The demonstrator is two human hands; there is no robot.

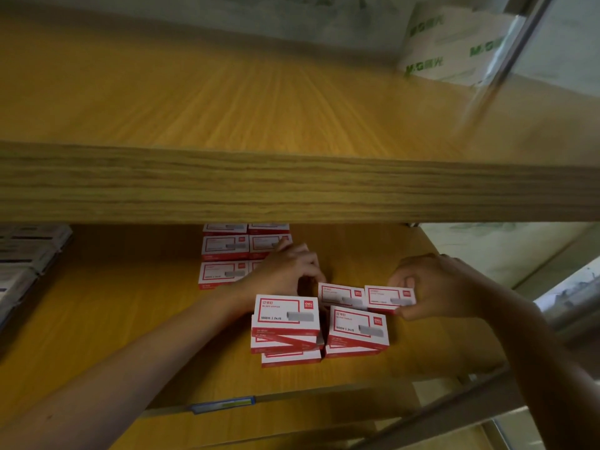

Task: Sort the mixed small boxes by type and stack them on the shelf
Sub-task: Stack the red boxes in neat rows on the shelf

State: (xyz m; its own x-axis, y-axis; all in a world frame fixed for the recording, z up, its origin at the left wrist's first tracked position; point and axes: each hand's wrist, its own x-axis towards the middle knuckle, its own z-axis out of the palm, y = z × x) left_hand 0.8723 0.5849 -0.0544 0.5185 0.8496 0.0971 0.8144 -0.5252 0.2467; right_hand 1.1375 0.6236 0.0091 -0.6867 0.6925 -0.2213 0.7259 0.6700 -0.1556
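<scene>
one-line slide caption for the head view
Right hand pinches a staple box beside uneven stacks on the wooden shelf

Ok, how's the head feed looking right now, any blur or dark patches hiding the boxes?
Head view: the upper shelf board and the metal post are smeared by motion blur; the front stacks are sharp, print legible; the box that the right hand pinches is slightly soft; the grey boxes far left sit dim and blurred under the board's shadow.
</scene>
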